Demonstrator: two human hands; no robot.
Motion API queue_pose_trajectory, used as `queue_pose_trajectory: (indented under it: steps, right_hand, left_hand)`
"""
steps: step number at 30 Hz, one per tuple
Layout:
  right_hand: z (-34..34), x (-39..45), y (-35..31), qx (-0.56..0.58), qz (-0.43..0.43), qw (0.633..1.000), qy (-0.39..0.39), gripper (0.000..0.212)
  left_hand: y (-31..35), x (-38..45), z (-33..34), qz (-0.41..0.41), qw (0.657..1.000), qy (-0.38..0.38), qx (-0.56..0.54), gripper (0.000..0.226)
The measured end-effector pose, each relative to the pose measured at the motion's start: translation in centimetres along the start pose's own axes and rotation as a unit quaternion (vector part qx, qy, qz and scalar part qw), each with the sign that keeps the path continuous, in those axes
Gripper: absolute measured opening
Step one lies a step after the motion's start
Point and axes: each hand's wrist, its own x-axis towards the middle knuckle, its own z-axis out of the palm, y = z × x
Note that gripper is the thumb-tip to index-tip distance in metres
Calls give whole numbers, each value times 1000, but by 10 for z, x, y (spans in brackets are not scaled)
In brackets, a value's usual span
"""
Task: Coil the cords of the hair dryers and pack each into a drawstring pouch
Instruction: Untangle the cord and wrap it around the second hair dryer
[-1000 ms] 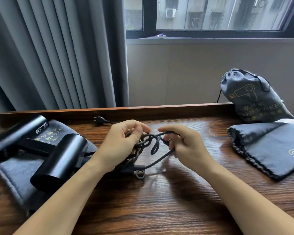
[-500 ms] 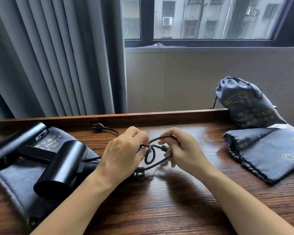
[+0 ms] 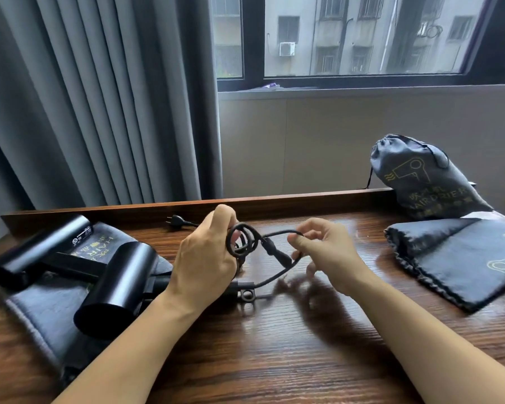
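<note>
My left hand (image 3: 207, 255) grips a small coil of black cord (image 3: 243, 239), fingers curled round its loops, while my right hand (image 3: 324, 252) pinches the same cord a little further along; the two hands are near each other but apart. The cord runs down to the near hair dryer (image 3: 117, 284), lying on a flat grey pouch (image 3: 38, 307) at the left of the wooden table (image 3: 274, 360). A second hair dryer (image 3: 38, 249) lies just beyond it. At the far right stands a filled pouch (image 3: 420, 182), with an empty pouch (image 3: 455, 258) lying before it. A plug (image 3: 177, 220) rests near the far edge.
</note>
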Motion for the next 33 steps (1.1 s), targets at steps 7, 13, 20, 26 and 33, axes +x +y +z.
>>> queue_pose_trajectory:
  steps: [7,13,20,26,33]
  right_hand:
    - [3,-4,6,-113,8,989,-96,17]
    - [1,-2,14,-259,-46,957,-121,13]
    - [-4,-5,9,-370,-166,904,-134,49]
    - [2,-21,-10,-85,-135,981,-109,24]
    - [13,-33,-23,-6,-79,966,-244,21]
  left_hand:
    - [6,4,2,-59,976,89,-190,24]
    - [6,10,2,-220,904,116,-347,12]
    - [16,9,3,-250,872,73,-414,13]
    - [16,6,6,-223,867,57,-442,6]
    - [21,-4,13,-157,884,-23,-441,13]
